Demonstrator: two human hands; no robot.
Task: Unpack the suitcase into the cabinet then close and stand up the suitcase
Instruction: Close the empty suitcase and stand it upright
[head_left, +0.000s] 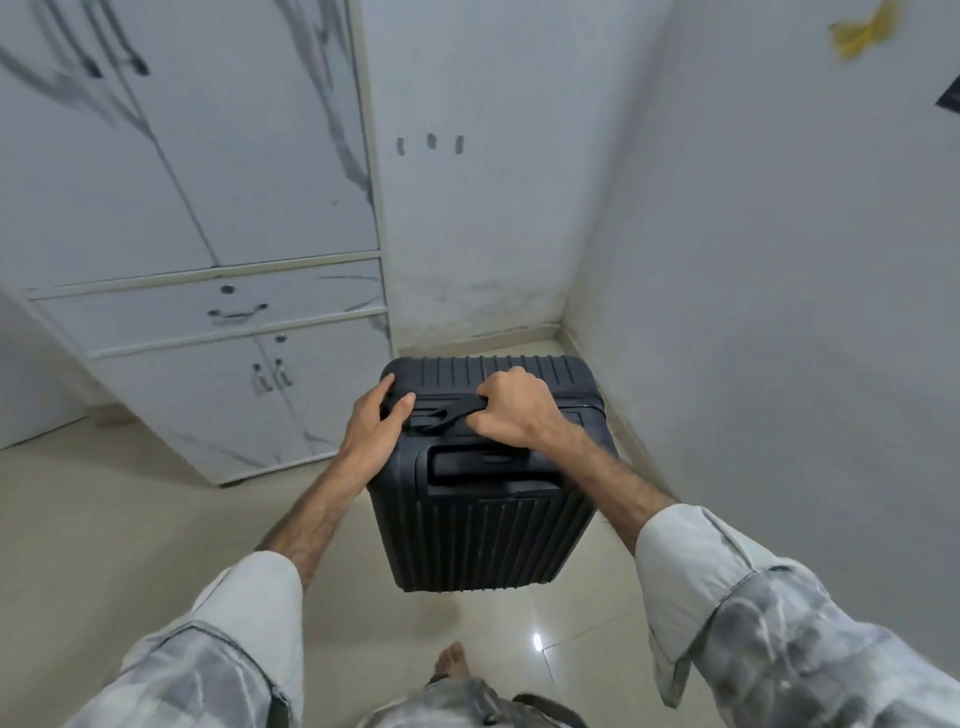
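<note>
Black suitcase (483, 514) upright and closed on the floor, directly ahead, right of the closed cabinet (208, 312). Long axis vertical. Right hand (514, 410) clamped on the top handle (441, 410); left hand (376, 421) gripping the top left corner, equally near.

Both arms outstretched; right hand (511, 410) curled in a fist grip, left hand (375, 423) loosely curled, thumb out.
</note>
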